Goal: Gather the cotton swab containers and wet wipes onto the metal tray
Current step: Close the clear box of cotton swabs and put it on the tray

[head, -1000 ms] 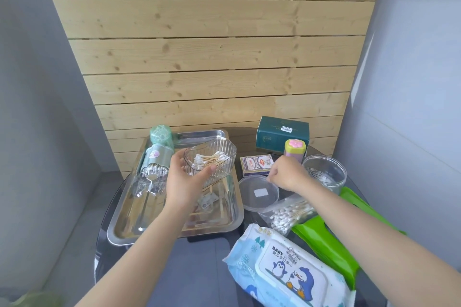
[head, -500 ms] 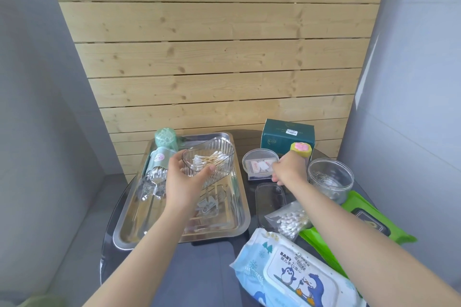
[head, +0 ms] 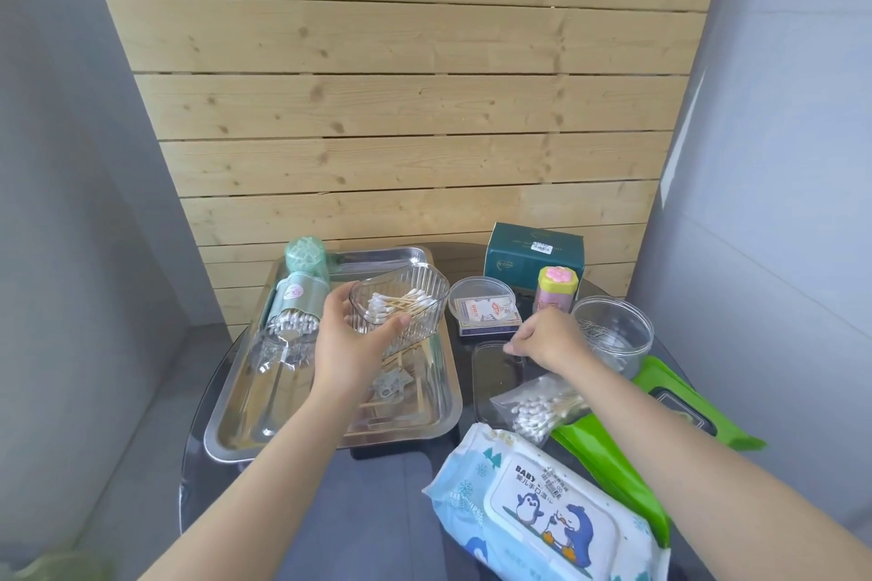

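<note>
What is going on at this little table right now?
A person is gathering cotton swab containers and wet wipes onto a metal tray. The left hand grips a clear ribbed swab container over the tray, where a green swab container already lies. The right hand reaches down at a flat clear lid on the table. A bag of swabs and both wipe packs, blue and green, are off the tray.

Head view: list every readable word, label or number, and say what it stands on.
"BABY": lid label of the blue penguin wet wipes pack.
"BABY WIPES": the same pack's left side, partly legible.
Chinese characters under "BABY": too small to read.
Teal box sticker: blurred.
Small card box print: blurred.
Green swab container sticker: unreadable.
</note>
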Available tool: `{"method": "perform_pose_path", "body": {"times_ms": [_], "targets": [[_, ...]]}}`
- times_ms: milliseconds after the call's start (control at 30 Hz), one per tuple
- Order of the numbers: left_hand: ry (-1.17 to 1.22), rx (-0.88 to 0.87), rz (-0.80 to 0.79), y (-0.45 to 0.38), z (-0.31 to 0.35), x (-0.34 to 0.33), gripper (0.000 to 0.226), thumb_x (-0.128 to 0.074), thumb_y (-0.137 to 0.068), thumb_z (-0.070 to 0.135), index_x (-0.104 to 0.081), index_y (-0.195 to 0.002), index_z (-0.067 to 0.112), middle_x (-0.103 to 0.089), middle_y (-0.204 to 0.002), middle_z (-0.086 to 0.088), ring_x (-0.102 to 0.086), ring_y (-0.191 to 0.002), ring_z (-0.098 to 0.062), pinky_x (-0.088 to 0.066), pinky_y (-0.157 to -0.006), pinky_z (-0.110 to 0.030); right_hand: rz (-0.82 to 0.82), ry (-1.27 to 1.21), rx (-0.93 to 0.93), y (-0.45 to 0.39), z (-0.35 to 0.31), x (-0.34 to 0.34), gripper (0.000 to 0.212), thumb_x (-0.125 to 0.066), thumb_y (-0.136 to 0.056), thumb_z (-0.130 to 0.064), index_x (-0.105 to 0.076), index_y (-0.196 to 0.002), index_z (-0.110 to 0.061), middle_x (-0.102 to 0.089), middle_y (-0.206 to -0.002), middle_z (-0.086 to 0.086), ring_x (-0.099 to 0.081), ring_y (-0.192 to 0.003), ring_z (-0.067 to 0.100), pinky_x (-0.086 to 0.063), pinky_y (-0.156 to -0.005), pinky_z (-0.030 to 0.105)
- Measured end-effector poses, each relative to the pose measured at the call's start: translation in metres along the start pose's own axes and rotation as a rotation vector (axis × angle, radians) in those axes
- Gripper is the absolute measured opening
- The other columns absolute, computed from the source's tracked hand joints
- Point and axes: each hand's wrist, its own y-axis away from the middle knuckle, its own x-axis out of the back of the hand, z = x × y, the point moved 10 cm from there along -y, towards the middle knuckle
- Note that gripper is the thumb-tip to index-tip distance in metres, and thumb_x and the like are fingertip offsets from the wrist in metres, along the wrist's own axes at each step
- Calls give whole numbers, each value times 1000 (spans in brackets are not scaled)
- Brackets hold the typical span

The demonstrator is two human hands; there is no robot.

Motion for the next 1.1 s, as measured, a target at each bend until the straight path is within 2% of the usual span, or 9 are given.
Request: {"method": "perform_pose_path", "body": {"times_ms": [167, 233, 400, 567, 633, 700, 800, 967, 1100], "targets": [[-9, 7, -27, 4, 1, 1, 80, -81, -71, 35, -37, -138, 27, -45, -140, -4, -46, -128, -23, -47, -98, -48, 49, -21, 23, 7, -3, 8, 25, -67, -84, -25, -67, -63, -12, -74, -87, 11, -68, -87, 28, -49, -72, 31], [8, 5, -35, 4, 4, 4, 80, -81, -70, 35, -38, -137, 28, -45, -140, -3, -46, -127, -22, -47, -99, -46, 84, -41, 74, 14, -12, 20, 24, -61, -88, -26, -67, -78, -5, -71, -84, 9, -65, -85, 28, -47, -71, 33], [48, -11, -43, 5, 15, 16, 78, -83, -68, 34, -43, -134, 30, -50, -134, -3, -53, -118, -21, -48, -87, -35, 207, -270, 171, 28, -29, 52, 6, -57, -89, -20, -55, -90, -15, -62, -77, -4, -61, -70, 19, -44, -62, 26], [71, -12, -61, 21, 18, 22, 76, -82, -70, 28, -42, -135, 28, -51, -126, 0, -54, -109, -18, -43, -64, -21, 137, -649, 102, 34, -30, 58, 30, -59, -90, -18, -61, -118, -9, -64, -102, 4, -65, -67, 14, -56, -85, 38], [58, -15, -71, 26, 16, 22, 76, -82, -69, 30, -43, -135, 29, -52, -128, -2, -53, -113, -20, -45, -72, -26, 81, -778, 17, 33, -23, 52, 22, -60, -90, -15, -66, -106, -2, -55, -106, 1, -61, -64, 14, -55, -89, 41], [45, -24, -81, 30, 15, 20, 76, -83, -68, 32, -44, -133, 30, -52, -128, -3, -52, -117, -21, -46, -82, -32, 21, -900, -50, 37, -19, 44, 13, -62, -89, -14, -66, -92, -2, -54, -91, -5, -58, -66, 15, -55, -87, 39], [24, -35, -105, 35, 16, 17, 78, -83, -67, 35, -44, -135, 29, -52, -129, -2, -51, -120, -21, -47, -92, -38, 63, -993, -75, 40, -15, 46, 16, -64, -87, -17, -60, -72, -16, -63, -82, 3, -60, -70, 15, -54, -70, 29], [70, -34, -178, 38, 16, 10, 68, -81, -69, 34, -47, -127, 36, -57, -126, 1, -56, -117, -20, -47, -85, -33, 116, -1261, -129, 34, -5, 38, 20, -66, -84, -27, -64, -96, -11, -72, -101, 9, -67, -97, 22, -51, -80, 31], [87, -27, -209, 40, 15, 6, 70, -84, -64, 42, -50, -125, 38, -57, -126, 3, -57, -116, -19, -51, -92, -41, -46, -1529, -209, 35, -13, 14, 23, -57, -91, -29, -54, -94, -7, -68, -94, 15, -67, -85, 26, -54, -78, 39]]}}
